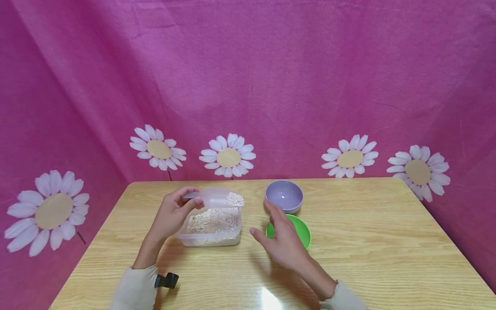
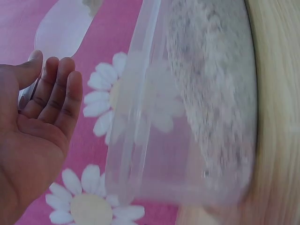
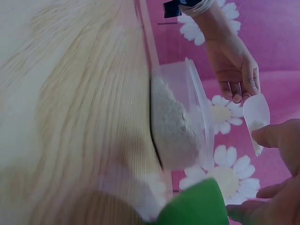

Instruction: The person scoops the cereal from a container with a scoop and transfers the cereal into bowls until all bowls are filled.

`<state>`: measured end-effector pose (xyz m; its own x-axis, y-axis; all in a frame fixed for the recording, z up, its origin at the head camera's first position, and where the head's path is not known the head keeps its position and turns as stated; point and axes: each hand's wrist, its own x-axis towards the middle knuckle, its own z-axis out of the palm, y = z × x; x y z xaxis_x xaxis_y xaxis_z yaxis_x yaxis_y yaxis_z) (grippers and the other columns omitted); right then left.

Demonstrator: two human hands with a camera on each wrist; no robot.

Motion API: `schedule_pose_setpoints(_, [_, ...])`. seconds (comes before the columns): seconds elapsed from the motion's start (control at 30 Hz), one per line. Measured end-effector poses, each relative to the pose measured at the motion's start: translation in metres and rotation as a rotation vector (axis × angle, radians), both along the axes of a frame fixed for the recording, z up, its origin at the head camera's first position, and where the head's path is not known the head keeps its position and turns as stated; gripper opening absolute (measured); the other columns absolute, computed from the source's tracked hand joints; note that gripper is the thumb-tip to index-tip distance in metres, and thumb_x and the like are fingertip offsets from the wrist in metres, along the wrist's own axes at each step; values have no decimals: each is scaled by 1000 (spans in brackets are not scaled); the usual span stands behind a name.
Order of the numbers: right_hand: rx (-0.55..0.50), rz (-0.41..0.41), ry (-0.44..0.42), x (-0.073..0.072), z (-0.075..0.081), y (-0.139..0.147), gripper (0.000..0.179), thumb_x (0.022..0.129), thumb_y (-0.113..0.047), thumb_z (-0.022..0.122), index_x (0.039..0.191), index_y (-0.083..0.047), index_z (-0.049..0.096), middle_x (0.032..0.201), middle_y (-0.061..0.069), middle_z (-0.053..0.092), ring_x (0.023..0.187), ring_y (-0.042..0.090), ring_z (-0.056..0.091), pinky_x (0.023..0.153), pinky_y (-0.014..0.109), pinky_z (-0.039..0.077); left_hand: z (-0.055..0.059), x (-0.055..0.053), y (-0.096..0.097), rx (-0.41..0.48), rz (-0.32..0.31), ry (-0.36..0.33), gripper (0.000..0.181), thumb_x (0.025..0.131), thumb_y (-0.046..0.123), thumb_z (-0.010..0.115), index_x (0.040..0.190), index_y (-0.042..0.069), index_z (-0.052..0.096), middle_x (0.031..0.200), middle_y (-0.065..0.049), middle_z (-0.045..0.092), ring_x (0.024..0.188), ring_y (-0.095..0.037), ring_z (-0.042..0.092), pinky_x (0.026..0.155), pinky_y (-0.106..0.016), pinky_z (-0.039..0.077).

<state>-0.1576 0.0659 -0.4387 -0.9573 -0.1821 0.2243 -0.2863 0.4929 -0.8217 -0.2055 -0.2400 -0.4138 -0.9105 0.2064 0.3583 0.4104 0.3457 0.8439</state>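
Note:
My left hand (image 1: 176, 211) pinches the handle of a translucent scoop (image 1: 215, 198) between thumb and fingers. Flakes that look like oats (image 1: 234, 199) lie at the scoop's front end. Below it stands a clear plastic container (image 1: 228, 243), part filled with the same flakes (image 1: 213, 221); they slope inside it in the left wrist view. My right hand (image 1: 284, 243) holds nothing, thumb and fingers spread, above the left side of a green bowl (image 1: 304, 230). Its fingertips come near a purple bowl (image 1: 284, 196) behind; whether they touch either bowl I cannot tell.
The wooden table (image 1: 387, 241) carries the container at left and the two bowls one behind the other, right of it. A pink cloth (image 1: 286, 86) with printed daisies hangs behind and beside the table. A black strap piece (image 1: 167, 280) sits at the left wrist.

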Motion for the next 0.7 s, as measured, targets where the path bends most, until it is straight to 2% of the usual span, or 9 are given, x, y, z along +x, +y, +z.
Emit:
schedule_pose_setpoints(0.17, [19,-29,28,2,1,22,80,97,-24,81,162,1,40,163,19,48,139,45,59,112,56,52,-1,-6,18,16,-29,-59,22,105,0,65,126,-8,66,98,-26,75,88,-16,76,83,-25,63])
schedule_pose_setpoints(0.33, [61,-66,90,5,-2,43,79,96,-21,83,159,5,44,160,21,52,142,44,56,115,62,48,-5,-7,30,-13,-32,-81,22,105,2,66,126,-2,68,99,-20,77,92,-29,75,85,-31,64])
schedule_pose_setpoints(0.43, [86,-90,97,6,-5,54,80,95,-22,84,159,5,44,158,22,53,145,44,54,119,64,43,-7,-6,37,-25,-43,-81,21,104,4,68,124,1,70,100,-17,77,93,-35,75,85,-35,64])
schedule_pose_setpoints(0.63, [133,-126,55,11,-11,70,82,94,-26,84,160,1,43,161,21,51,149,45,50,119,67,41,-13,-5,53,-60,-85,-66,18,103,8,72,121,5,72,100,-13,78,93,-36,77,78,-31,62])
schedule_pose_setpoints(0.7, [147,-134,41,13,-13,74,83,94,-27,84,160,0,43,163,20,50,146,46,53,118,66,43,-14,-4,59,-73,-108,-55,18,103,9,72,120,5,72,99,-13,77,93,-33,77,77,-29,61])
